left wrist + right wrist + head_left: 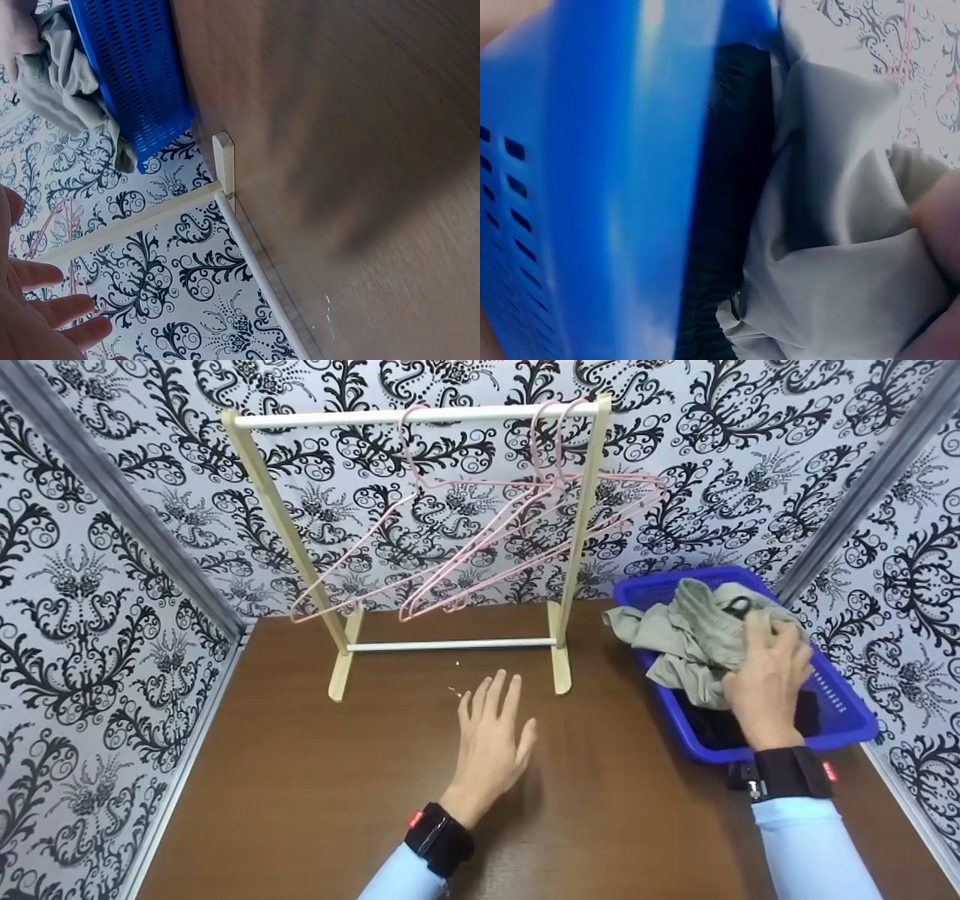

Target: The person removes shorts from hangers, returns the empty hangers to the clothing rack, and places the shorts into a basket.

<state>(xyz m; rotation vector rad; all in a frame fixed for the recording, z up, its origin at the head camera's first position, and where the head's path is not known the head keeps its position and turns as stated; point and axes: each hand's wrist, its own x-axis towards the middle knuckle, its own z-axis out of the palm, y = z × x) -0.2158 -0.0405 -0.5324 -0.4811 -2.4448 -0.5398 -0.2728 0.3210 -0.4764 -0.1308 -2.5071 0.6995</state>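
Note:
My right hand [769, 682] grips a crumpled grey-green garment [697, 619] heaped over a blue plastic basket [855, 727] on the right. In the right wrist view, fingers press into folds of the garment [840, 292]. Part of the cloth hangs over the basket's far left rim. Beneath it lies dark cloth [735, 172], mostly covered. My left hand [487, 750] holds nothing and hovers over the table in front of the rack, fingers spread and pointing forward. Its fingers [64, 307] also show at the lower left of the left wrist view.
A clothes rack [289, 525] with pale wooden posts and white bars stands at the back of the brown table [300, 780]. Pink wire hangers [487, 482] hang from its top bar, one at the middle, others by the right post. Black-and-white patterned panels [75, 585] enclose the table.

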